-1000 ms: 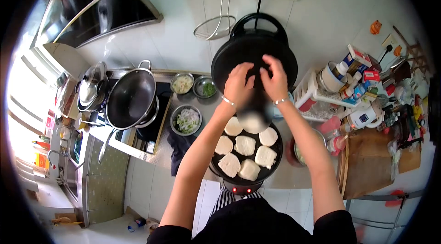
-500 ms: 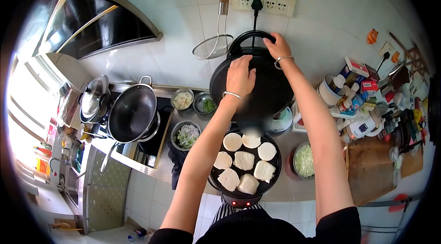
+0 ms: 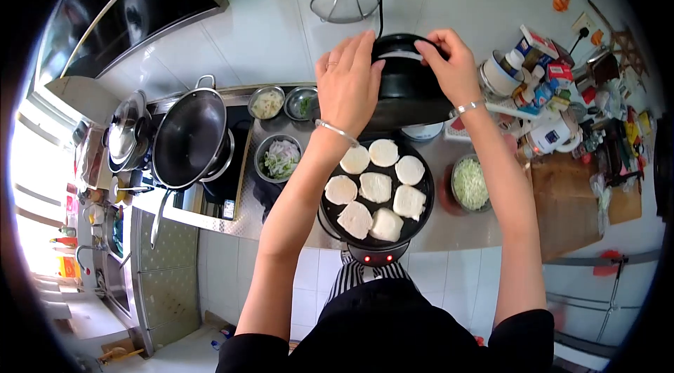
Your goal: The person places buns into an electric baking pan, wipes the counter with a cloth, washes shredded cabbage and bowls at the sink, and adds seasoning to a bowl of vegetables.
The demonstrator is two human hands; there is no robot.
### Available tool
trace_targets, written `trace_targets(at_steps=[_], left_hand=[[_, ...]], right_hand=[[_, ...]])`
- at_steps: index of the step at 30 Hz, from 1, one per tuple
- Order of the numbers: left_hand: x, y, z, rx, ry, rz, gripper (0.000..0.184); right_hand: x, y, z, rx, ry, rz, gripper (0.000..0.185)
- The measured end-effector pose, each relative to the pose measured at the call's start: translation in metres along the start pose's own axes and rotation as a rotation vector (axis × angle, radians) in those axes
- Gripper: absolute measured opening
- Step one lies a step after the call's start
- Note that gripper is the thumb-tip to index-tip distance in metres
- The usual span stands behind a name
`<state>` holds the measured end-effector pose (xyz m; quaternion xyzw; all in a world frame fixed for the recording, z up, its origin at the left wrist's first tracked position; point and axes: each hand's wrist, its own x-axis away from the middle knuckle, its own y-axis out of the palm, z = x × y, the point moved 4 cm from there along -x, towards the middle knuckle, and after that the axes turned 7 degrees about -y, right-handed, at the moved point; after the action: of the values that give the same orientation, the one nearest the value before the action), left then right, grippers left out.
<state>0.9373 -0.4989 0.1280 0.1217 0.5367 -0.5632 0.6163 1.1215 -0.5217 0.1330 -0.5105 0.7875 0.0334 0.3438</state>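
An electric griddle (image 3: 430,201) stands on the counter with several pale, flat pieces of dough (image 3: 375,187) on its black lower plate. Its dark hinged lid (image 3: 407,85) is raised and tilted forward over the back of that plate. Around the handle on the lid's far edge, my right hand (image 3: 453,67) has its fingers and thumb curled. My left hand (image 3: 347,81) lies along the lid's left side, fingers stretched out, apparently touching the rim. Part of that rim is hidden behind the left hand.
Left of the griddle are bowls of sliced onion (image 3: 279,159), chopped greens (image 3: 302,104) and pale pieces (image 3: 267,103), and a wok (image 3: 189,138) on the stove. On the right stand a bowl of shredded vegetable (image 3: 470,183) and a wooden board (image 3: 566,194). A strainer (image 3: 344,4) hangs on the wall.
The lid has tipped further forward and down, and its underside has gone from broad view to nearly edge-on. Both hands moved with it. The camera view has shifted slightly.
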Motion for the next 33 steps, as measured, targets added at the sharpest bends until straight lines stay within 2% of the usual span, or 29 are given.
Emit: trace_targets(at_steps=[2,4,6,8,12,15,24,33], left_hand=[[0.017,-0.015,0.005,0.014,0.003,-0.009,0.035],[0.038,-0.026,0.009,0.100,-0.008,-0.140,0.030],[0.058,-0.043,0.020,0.146,0.037,-0.196,0.023],[0.082,-0.058,0.032,0.205,0.102,-0.259,0.026],[0.143,-0.080,0.048,0.278,0.037,-0.466,0.031],[0.193,-0.087,0.054,0.195,0.006,-0.576,0.036],[0.308,-0.082,0.053,0.063,0.034,-0.768,0.027],[0.358,-0.065,0.047,0.024,0.030,-0.771,0.026]], right_hand=[[0.035,-0.002,-0.015,0.073,-0.008,0.020,0.018],[0.071,-0.005,-0.032,0.105,-0.004,-0.001,0.018],[0.106,-0.008,-0.043,0.297,-0.197,-0.033,0.020],[0.139,-0.010,-0.059,0.329,-0.297,-0.082,0.020],[0.206,-0.009,-0.069,0.329,-0.394,-0.212,0.026],[0.255,-0.003,-0.063,0.299,-0.394,-0.291,0.030],[0.369,0.017,-0.017,0.236,-0.313,-0.461,0.030],[0.411,0.026,0.010,0.272,-0.230,-0.525,0.026]])
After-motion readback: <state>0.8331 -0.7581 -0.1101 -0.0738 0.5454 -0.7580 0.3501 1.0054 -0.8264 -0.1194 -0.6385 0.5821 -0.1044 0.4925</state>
